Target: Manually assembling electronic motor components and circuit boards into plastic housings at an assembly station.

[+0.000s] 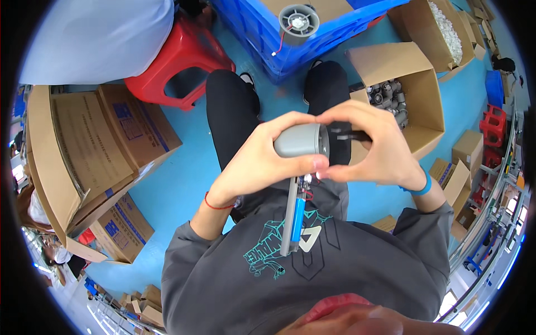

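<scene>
Above my lap, my left hand [262,153] is wrapped round a grey cylindrical housing [296,140]. Its open end faces right. A grey open handle [288,220] hangs below the housing. Inside the handle lie a blue cylindrical battery [299,215], a small board and red wires. My right hand [379,145] curls at the open end, its fingertips meeting those of the left at the rim. Within its curved fingers shows a small black part [352,135], blurred, its kind unclear. The inside of the housing is mostly hidden.
Ahead, a similar grey round housing [298,25] with a red wire rests by a blue crate [251,33]. An open carton [424,106] of grey parts stands right; another carton [455,64] holds white pieces. A red stool [173,61] and large carton [50,162] are left.
</scene>
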The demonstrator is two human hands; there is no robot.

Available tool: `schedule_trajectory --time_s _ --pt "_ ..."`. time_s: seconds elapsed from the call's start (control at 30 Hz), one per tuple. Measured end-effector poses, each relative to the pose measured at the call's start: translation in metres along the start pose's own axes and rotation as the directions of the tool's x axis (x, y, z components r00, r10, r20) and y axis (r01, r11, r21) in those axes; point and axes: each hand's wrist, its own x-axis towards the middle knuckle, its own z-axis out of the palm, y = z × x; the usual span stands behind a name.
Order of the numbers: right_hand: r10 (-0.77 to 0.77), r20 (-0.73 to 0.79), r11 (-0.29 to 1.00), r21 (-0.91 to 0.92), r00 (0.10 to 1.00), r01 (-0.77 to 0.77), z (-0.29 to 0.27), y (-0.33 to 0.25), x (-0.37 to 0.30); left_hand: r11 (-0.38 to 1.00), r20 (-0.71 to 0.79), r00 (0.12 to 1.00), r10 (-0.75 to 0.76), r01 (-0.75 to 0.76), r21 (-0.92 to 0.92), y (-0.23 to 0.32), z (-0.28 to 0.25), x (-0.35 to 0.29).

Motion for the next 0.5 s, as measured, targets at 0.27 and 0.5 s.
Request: schedule_trajectory --time_s 0.27,0.5 --pt "0.135 0.046 0.965 0.222 0.990 -0.142 0.015 -0.004 -0.025 0.994 -0.077 0.996 -0.055 0.061 0.088 -0.008 0.003 -0.027" --pt "0.015 0.084 0.974 0.225 0.996 -0.034 0.006 -0.015 -0.018 0.986 -0.107 0.994 -0.004 -0.014 -0.164 -0.009 0.012 -0.033"
